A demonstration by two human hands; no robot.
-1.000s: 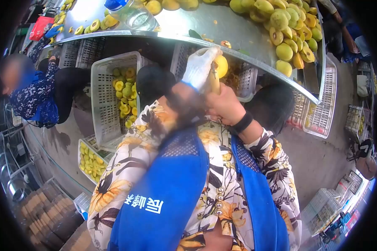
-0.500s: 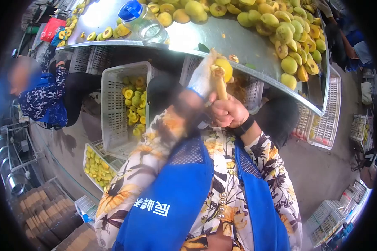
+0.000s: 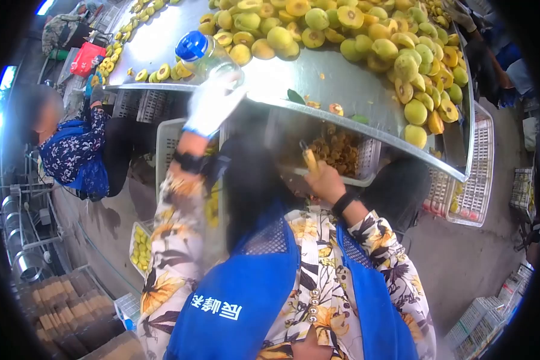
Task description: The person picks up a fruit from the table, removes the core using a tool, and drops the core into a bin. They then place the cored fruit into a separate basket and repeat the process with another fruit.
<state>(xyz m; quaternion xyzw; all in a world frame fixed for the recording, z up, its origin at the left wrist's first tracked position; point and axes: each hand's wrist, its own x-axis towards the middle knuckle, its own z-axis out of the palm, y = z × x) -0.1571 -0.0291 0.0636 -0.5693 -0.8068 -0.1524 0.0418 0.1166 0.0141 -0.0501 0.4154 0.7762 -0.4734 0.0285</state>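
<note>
My left hand [image 3: 215, 103], in a white glove, is beside the clear bottle with a blue cap [image 3: 193, 47] at the metal table's edge. Its fingers are smeared by motion, and whether they hold anything cannot be made out. Bare and closed, my right hand [image 3: 327, 183] grips a tool with a yellow handle [image 3: 310, 159], its tip pointing up toward the table. Below that tip is a crate with brownish scraps [image 3: 336, 147]. Halved and whole yellow-green fruits [image 3: 366, 42] lie piled on the metal table [image 3: 270, 81].
A white crate [image 3: 165, 141] stands under my left forearm, with yellow fruit partly hidden. Another person [image 3: 72, 141] sits at the far left near a red bag [image 3: 87, 59]. White crates [image 3: 471, 174] stand at the right; a fruit-filled crate [image 3: 141, 249] is lower left.
My left hand has moved left, away from my right hand, toward the bottle. The yellow fruit between my hands is no longer seen there. My right hand still holds the tool, slightly lower.
</note>
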